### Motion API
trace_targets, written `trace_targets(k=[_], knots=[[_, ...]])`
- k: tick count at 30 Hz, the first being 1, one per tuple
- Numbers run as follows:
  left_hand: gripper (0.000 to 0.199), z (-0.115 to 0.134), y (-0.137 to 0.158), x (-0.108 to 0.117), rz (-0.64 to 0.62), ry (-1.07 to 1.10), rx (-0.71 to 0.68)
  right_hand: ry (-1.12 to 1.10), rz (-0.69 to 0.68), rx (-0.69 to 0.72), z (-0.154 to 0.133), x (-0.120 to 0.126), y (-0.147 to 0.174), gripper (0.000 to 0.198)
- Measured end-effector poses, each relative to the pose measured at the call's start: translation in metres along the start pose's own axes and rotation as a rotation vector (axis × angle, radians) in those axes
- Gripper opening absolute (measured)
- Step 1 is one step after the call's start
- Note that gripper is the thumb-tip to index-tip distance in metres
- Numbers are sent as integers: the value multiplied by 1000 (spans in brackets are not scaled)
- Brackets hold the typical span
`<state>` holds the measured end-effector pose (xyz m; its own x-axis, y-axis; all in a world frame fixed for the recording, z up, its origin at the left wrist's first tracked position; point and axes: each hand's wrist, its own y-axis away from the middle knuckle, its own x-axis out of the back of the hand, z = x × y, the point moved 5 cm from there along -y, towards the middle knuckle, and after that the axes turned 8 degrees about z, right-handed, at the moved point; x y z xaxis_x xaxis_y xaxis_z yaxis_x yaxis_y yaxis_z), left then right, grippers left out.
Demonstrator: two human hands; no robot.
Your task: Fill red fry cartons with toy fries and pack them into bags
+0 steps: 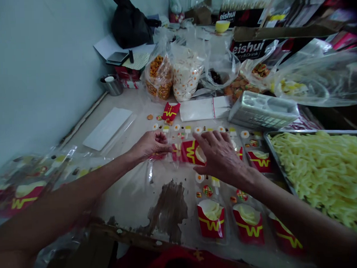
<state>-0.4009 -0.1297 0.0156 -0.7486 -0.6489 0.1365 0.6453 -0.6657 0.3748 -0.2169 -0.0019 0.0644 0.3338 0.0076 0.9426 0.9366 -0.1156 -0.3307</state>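
Observation:
My left hand [154,145] is closed in a pinch at the left end of a clear plastic pack [176,153]. A red fries carton with a yellow W [188,151] lies sideways in that pack. Over the carton's right end is my right hand [218,154], its fingers apart and slightly bent; what lies under its palm is hidden. Packs with small toy-like eggs, popsicles, burgers and pizzas surround both hands. Nearer me stand out a filled carton [211,222] and another carton [248,225], each in clear plastic with pale yellow strips in it.
On the right is a metal tray [281,171] heaped with pale yellow strips [323,164]. A clear plastic basket [262,109], bags of small pieces [186,77] and black cartons [251,47] stand behind. More packs [27,196] lie at left, beside a white sheet [108,128].

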Motion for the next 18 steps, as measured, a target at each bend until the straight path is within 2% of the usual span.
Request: trace_targets(k=[6,10,13,15,16,18], knots=[[56,-24,2,-16,-185,-129,140,-188,-171,177,3,-23,14,94],[46,-29,0,-25,-392,-231,151,-203,-221,236,-2,-27,15,96],[32,-18,1,-38,-581,-363,16,-159,-267,255,-16,-26,19,86],[23,-4,8,-49,-625,-443,-129,-126,-271,206,-26,-23,24,89],[20,3,14,-53,-585,-506,-225,-108,-255,159,-30,-21,26,94],[21,20,31,-58,-362,-695,-461,-71,-202,36,-35,-17,31,100]])
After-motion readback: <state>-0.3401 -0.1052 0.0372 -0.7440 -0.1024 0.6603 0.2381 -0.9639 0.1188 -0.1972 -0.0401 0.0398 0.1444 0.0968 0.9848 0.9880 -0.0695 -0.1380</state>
